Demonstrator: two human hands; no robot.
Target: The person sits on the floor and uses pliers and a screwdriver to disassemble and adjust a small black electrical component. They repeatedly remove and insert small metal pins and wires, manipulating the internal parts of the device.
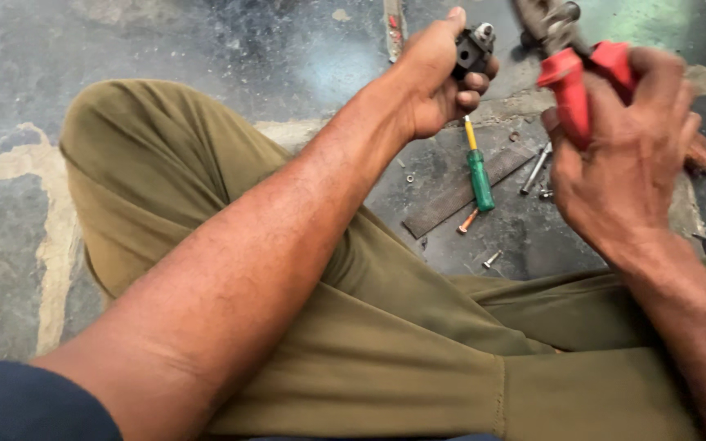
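I looked down from the head camera at a person seated cross-legged in olive trousers (369, 327) on a stone floor (10, 245). I took the green-handled screwdriver (478, 175), lying on the floor between the two hands, as my landmark.

Just above the screwdriver's yellow shaft end, the left hand (431, 77) was closed around a small black block-shaped part (471, 51) with a metal fitting on top; the thumb lay along its upper edge and the fingers curled under it.

To the right of the screwdriver and higher up, the right hand (627, 151) was wrapped tightly around the red handles of a pair of pliers (574, 69). The metal head of the pliers pointed up toward the frame's top edge, just right of the black part; I could not tell whether the two touched, as that area was blurred.

Under the screwdriver lay a flat dark metal strip (459, 196). Just below the screwdriver's handle end sat a copper-coloured screw (468, 220), and further below it a small silver screw (492, 260). To the right of the screwdriver lay a silver bolt (536, 168).
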